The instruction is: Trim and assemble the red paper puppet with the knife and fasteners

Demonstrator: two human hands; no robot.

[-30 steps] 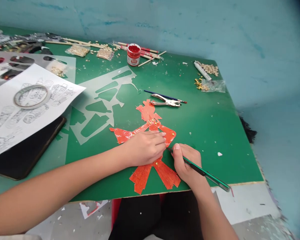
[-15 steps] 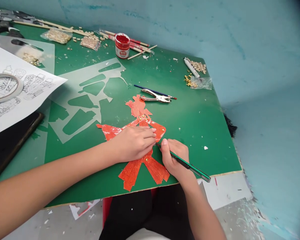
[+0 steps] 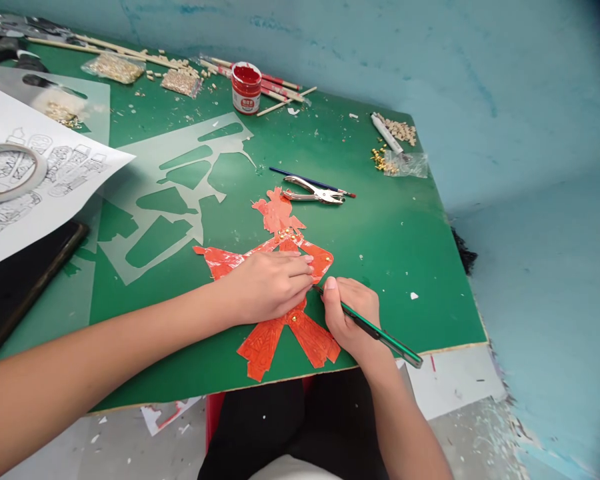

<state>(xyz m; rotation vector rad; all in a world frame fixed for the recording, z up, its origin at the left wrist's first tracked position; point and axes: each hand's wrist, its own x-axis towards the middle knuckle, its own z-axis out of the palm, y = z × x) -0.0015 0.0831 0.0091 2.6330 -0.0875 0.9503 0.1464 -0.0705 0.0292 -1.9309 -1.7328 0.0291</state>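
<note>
Our left hand point(image 3: 267, 287) lies flat, fingers together, pressing on the middle of the red paper figure point(image 3: 279, 217), which lies near the front edge of the green board point(image 3: 400, 247). Our right hand point(image 3: 353, 317) is closed around a slim green pen-like tool point(image 3: 386, 338), its tip at the figure just beside the left fingertips. Farther back lie a hole punch point(image 3: 313, 194), a cut-out stencil sheet point(image 3: 190, 153) and an open jar of red paint point(image 3: 246, 88). A mottled blue wall point(image 3: 480, 80) rises behind the scrap-flecked board.

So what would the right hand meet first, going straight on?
Likely the fingertips of the left hand, pressed on the red paper figure just past the green tool; depth unclear.
</note>
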